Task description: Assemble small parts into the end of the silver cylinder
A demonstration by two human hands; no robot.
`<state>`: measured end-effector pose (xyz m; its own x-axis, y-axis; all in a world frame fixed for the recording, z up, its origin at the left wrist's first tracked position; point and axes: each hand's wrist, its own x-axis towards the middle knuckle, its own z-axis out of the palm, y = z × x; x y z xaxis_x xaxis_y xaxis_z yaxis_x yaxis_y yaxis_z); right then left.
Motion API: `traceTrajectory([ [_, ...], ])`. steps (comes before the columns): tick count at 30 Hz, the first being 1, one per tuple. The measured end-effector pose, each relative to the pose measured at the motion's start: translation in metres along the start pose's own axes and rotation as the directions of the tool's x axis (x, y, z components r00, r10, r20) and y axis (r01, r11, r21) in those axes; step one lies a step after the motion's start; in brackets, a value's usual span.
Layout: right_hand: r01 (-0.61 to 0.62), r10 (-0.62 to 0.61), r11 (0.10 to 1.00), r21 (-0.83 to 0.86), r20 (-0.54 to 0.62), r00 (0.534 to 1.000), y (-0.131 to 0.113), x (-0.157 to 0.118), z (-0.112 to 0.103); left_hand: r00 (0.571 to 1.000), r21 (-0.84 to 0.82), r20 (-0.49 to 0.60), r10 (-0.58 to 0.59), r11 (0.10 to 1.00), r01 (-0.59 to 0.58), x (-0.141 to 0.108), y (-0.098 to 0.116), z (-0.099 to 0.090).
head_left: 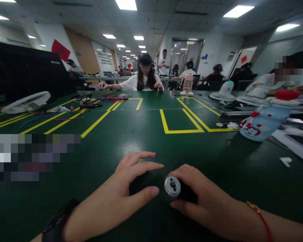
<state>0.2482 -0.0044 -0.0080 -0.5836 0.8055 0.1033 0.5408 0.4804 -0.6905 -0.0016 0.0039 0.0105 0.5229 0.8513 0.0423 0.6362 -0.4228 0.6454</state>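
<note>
Nearest, a black wristband (59,220) on the left and a red bracelet (264,218) on the right lead to two hands above the green table (103,163). The right hand (204,190) grasps a small metal cylinder (172,191), thumb on the near side and curled fingers on the far side, a grip that probably keeps its round, holed end facing up. Just left of it, the left hand (118,185) holds nothing; its fingers are parted and bent toward the cylinder without touching, perhaps so as to leave that end uncovered. The cylinder's lower body is lost in shadow and behind the right hand, so whether it rests on the table cannot be told. A pixelated patch hides whatever lies at left. Farther off, yellow tape (184,131) seems to mark out areas; a blue cup (261,122) stands at right, and the tangled wires (111,100) at far left are too small to separate.
</note>
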Motion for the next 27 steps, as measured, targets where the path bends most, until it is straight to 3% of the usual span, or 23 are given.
traceTrajectory([
  [4,0.018,-0.018,1.000,-0.002,-0.001,1.000,-0.001,0.001,0.000,0.993,-0.059,-0.096,0.071,0.995,-0.077,0.008,0.020,0.012],
  [8,0.019,-0.019,1.000,-0.008,-0.004,1.000,0.000,0.002,0.001,0.975,-0.112,-0.202,0.092,0.987,-0.116,0.013,0.027,0.021],
  [14,0.021,-0.021,1.000,-0.002,-0.002,1.000,0.000,0.002,0.001,0.964,-0.193,-0.263,0.048,0.976,-0.102,0.012,0.023,0.010],
  [20,-0.006,0.006,1.000,0.008,0.017,1.000,-0.002,0.001,-0.002,0.993,-0.124,-0.117,-0.021,0.992,0.006,0.006,-0.009,0.003],
  [24,-0.022,0.022,1.000,0.009,0.028,0.999,-0.001,0.000,-0.002,1.000,0.008,-0.009,-0.012,1.000,0.013,0.006,-0.027,0.007],
  [27,-0.009,0.009,1.000,0.010,0.021,1.000,0.000,-0.001,-0.001,1.000,0.083,0.006,0.009,0.996,-0.009,0.008,-0.029,0.010],
])
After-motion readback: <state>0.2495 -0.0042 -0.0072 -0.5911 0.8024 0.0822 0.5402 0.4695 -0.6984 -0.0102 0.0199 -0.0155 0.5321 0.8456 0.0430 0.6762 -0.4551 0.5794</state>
